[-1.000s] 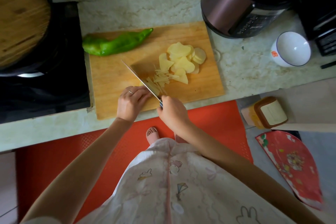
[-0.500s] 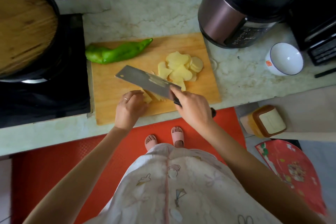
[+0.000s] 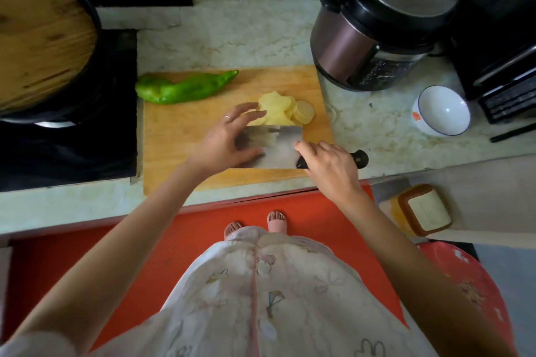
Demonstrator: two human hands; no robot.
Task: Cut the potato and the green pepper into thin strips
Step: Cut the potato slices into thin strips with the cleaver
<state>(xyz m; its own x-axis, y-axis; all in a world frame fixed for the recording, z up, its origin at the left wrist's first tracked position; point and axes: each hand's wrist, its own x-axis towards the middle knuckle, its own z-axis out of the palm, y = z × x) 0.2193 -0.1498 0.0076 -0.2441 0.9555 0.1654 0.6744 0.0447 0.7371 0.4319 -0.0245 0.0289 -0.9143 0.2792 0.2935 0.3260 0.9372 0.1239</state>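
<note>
A wooden cutting board lies on the marble counter. A whole green pepper rests at its far left corner. Pale potato slices are heaped at the far right of the board. My right hand grips the black handle of a cleaver, whose wide blade lies flat, face up, over the board. My left hand is spread against the blade's left end, thumb near the front edge and fingers reaching toward the slices. The cut potato strips are hidden by the blade and hand.
A black pan with a wooden lid sits on the dark stove to the left. A pressure cooker stands at the back right, a white bowl beside it, and a black appliance at far right.
The cleaver went from chopping on edge to lying flat and shifted right toward the slices. My left hand left the strips at the near edge and now spreads against the blade.
</note>
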